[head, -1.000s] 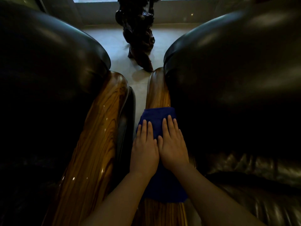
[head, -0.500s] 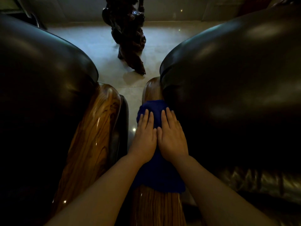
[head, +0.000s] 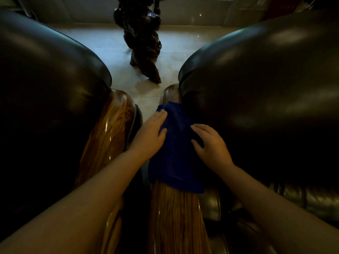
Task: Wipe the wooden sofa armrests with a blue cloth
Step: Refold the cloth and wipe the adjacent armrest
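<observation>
A blue cloth (head: 176,149) is draped over the glossy wooden armrest (head: 176,220) of the right sofa, covering its upper half. My left hand (head: 151,133) presses the cloth's left side, fingers wrapped down over the armrest's outer edge. On the cloth's right side lies my right hand (head: 211,145), fingers curled between the armrest and the dark leather cushion. A second wooden armrest (head: 110,136), on the left sofa, is bare and shiny. The far tip of the right armrest shows beyond the cloth.
Dark leather sofa cushions bulge on the left (head: 51,85) and right (head: 266,88). A narrow gap of pale tiled floor (head: 145,101) runs between the two armrests. A dark carved wooden sculpture (head: 143,39) stands on the floor ahead.
My hands were side by side on top of the cloth; now they have spread apart to its left and right edges. The cloth has slid toward the armrest's far end.
</observation>
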The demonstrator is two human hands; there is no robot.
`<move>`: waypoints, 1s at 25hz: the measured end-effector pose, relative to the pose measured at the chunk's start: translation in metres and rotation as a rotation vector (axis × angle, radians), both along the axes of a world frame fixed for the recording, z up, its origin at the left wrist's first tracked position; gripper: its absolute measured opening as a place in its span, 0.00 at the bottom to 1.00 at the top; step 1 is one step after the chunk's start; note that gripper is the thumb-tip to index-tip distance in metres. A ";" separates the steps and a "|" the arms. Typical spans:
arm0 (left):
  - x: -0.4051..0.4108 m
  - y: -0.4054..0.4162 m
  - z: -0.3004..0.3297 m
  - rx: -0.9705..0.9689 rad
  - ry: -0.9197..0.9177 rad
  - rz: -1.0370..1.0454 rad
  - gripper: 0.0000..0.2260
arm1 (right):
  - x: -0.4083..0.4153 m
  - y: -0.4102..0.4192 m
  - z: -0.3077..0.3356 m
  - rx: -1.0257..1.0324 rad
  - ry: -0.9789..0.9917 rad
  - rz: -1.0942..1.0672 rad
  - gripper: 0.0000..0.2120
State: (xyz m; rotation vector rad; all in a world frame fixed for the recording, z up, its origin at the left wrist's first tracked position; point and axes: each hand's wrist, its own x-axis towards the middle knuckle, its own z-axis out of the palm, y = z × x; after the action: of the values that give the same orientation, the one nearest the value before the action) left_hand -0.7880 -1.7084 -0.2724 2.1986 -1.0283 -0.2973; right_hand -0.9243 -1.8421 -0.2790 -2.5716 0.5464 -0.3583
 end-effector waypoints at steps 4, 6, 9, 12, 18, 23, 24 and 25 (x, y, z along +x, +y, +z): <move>-0.017 0.000 0.000 0.137 0.079 -0.013 0.21 | 0.013 0.009 0.001 0.036 0.119 0.020 0.21; -0.026 0.002 -0.002 0.075 0.085 0.080 0.19 | 0.016 0.014 0.000 0.035 0.074 -0.042 0.19; -0.039 0.016 -0.004 0.093 0.017 0.135 0.16 | 0.007 0.025 0.004 -0.026 0.032 -0.086 0.13; -0.053 0.034 0.005 0.213 -0.034 0.086 0.13 | -0.015 0.047 0.010 -0.104 0.119 -0.024 0.07; -0.062 0.060 0.076 0.427 -0.007 -0.105 0.07 | -0.047 0.055 0.081 0.051 0.293 0.125 0.07; -0.073 0.064 0.197 0.275 0.086 -0.059 0.07 | -0.068 0.052 0.202 0.147 0.213 0.068 0.07; -0.077 0.064 0.220 0.252 0.084 -0.063 0.08 | -0.073 0.051 0.223 0.141 0.174 0.049 0.08; -0.084 0.065 0.247 0.226 0.075 -0.076 0.08 | -0.083 0.051 0.249 0.127 0.128 0.028 0.08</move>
State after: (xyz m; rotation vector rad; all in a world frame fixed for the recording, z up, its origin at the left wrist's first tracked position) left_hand -0.8721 -1.6431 -0.0258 2.3315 -1.0827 -0.5506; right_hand -1.0071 -1.7916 -0.0302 -2.4882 0.5596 -0.1445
